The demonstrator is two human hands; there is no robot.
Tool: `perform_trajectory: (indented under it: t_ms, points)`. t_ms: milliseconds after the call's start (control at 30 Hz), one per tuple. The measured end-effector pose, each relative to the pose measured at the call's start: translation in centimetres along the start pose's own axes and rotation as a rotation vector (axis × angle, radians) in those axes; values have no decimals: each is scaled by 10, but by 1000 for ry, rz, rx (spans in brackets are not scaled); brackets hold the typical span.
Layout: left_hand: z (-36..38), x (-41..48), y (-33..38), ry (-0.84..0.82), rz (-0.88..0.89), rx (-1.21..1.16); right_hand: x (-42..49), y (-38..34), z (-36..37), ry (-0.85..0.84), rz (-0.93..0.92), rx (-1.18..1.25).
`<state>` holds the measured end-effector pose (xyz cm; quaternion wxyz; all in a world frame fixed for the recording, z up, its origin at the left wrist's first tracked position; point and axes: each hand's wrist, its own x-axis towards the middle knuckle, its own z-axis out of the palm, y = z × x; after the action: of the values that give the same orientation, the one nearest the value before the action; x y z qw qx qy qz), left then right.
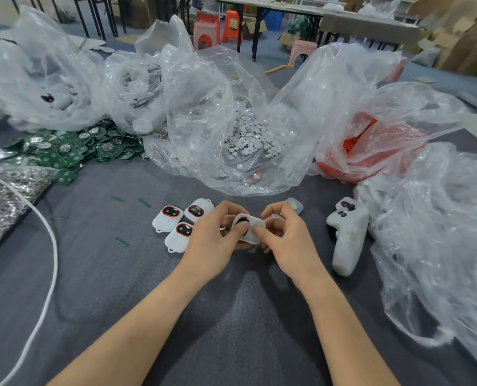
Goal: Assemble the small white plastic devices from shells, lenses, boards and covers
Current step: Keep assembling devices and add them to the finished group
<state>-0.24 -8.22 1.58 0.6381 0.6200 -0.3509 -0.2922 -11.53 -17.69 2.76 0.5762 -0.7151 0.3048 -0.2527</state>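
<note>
Both my hands hold one small white shell point(252, 231) just above the grey table point(106, 274). My left hand point(215, 235) grips its left side, thumb pressing a dark round part in the shell's opening. My right hand point(284, 232) pinches its right edge. Three finished white devices point(180, 220) with red-ringed dark lenses lie just left of my left hand. A clear cover piece point(294, 204) lies behind my right hand.
Open plastic bags hold white shells point(145, 87), small white discs point(248, 137) and red parts point(362, 146). Green circuit boards point(64, 151) are heaped at left, metal parts point(0, 196) at far left. A white game controller point(347, 232) lies at right. A white cable point(50, 254) curves at left.
</note>
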Motion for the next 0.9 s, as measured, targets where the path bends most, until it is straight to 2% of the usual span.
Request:
perform_trajectory:
  t_ms: [400,600,700,767,833,900]
  points:
    - [1,0,-4,12,49,205,1,4,2,72,15,-225]
    - [2,-3,-6,-96,246,527,2,4,-4,152,36,-322]
    - [2,-1,-6,-115,308,653,1,4,-4,150,16,-484]
    - [3,-1,-6,-118,312,686,1,2,-3,235,-42,-514]
    - [4,-1,-5,-119,295,700,1,1,-5,390,-99,-526]
    - [5,-1,-5,-109,265,680,2,4,-8,449,-79,-701]
